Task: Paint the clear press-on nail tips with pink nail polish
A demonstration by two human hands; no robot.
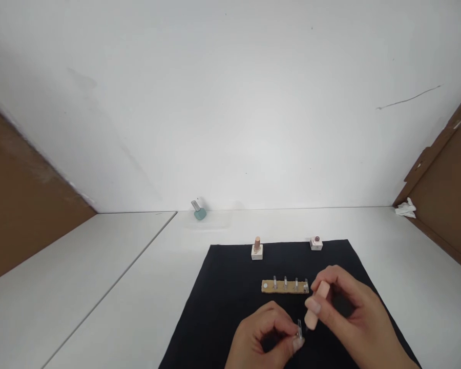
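Observation:
My left hand (265,338) is closed, pinching a small clear nail tip (299,329) on a stand between thumb and fingers. My right hand (349,318) is closed on a pale pink nail polish cap (318,306), its lower end right beside the nail tip. Both hands hover over a black mat (223,297). Just beyond them a brown strip holder (285,286) carries several clear nail tips upright. An open polish bottle (316,243) stands at the mat's far right edge. A capped pink-topped bottle (257,249) stands at the far middle edge.
A teal polish bottle (198,210) lies tilted against the white wall at the back of the white table (111,287). Brown cardboard panels stand at the left (23,205) and right (445,195). A crumpled white tissue (405,208) sits at the back right.

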